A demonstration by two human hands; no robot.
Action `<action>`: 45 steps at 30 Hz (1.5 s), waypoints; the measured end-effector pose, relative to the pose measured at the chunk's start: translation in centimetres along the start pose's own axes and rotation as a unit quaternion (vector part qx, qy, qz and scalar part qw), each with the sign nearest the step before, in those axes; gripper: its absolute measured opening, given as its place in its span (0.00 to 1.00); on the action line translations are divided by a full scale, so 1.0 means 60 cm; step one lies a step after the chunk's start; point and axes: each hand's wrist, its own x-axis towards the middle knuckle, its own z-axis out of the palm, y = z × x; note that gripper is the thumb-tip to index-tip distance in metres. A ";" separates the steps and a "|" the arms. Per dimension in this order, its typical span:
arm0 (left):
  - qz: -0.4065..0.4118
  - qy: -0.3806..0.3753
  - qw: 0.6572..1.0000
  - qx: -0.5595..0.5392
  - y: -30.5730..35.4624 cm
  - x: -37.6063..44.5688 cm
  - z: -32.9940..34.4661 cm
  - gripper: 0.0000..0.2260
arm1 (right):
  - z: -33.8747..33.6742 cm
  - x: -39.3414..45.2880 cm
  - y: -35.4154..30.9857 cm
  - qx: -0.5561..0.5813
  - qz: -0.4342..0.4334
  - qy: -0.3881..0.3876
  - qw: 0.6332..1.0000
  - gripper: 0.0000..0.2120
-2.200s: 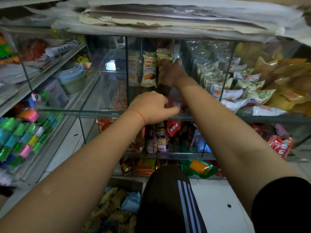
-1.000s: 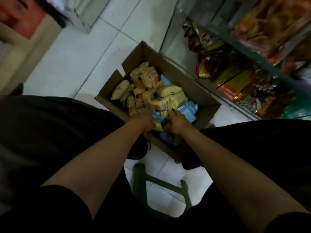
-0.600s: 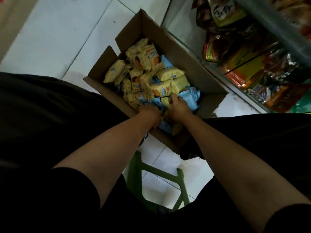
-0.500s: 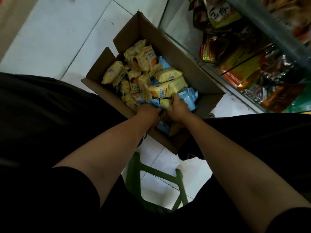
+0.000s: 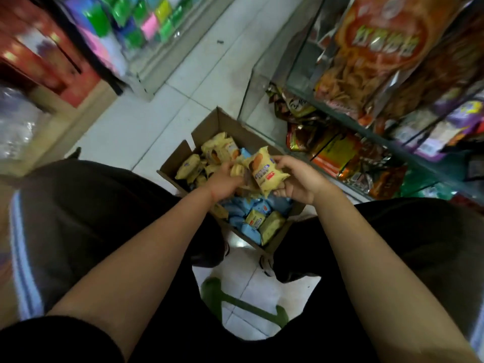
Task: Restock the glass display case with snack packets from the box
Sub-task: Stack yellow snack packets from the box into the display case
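Note:
An open cardboard box (image 5: 209,127) stands on the floor between my knees, filled with yellow snack packets (image 5: 218,150) and blue packets (image 5: 241,210). My right hand (image 5: 298,179) grips a yellow packet (image 5: 265,171) lifted above the box. My left hand (image 5: 225,179) is closed on more yellow packets (image 5: 237,167) just left of it. The glass display case (image 5: 296,58) rises at the right, its lower shelves full of orange and red snack bags.
A green plastic stool (image 5: 243,305) shows under me between my legs. White tiled floor (image 5: 146,127) lies left of the box. A shelf of coloured items (image 5: 136,19) and red boxes (image 5: 39,53) stand at the upper left.
Both hands have come up out of the box holding yellow packets. The view has tilted upward, showing more of the case and the left shelves.

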 end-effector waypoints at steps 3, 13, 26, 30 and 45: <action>0.022 0.013 0.993 -0.118 0.044 -0.060 -0.013 0.19 | 0.008 -0.076 -0.018 0.061 -0.071 -0.057 0.994 0.17; 0.116 -0.061 0.946 -0.295 0.068 -0.194 -0.025 0.13 | 0.056 -0.214 0.007 0.109 -0.224 -0.017 0.968 0.21; 0.140 -0.081 0.921 -0.354 0.043 -0.229 -0.007 0.06 | 0.055 -0.257 0.040 0.089 -0.334 0.041 0.937 0.18; 0.139 -0.118 0.896 -0.404 0.047 -0.238 -0.010 0.10 | 0.066 -0.258 0.046 0.063 -0.335 0.054 0.939 0.16; 0.063 -0.304 0.817 -0.486 0.041 -0.243 0.032 0.27 | 0.074 -0.231 0.053 -0.035 -0.342 0.151 0.927 0.09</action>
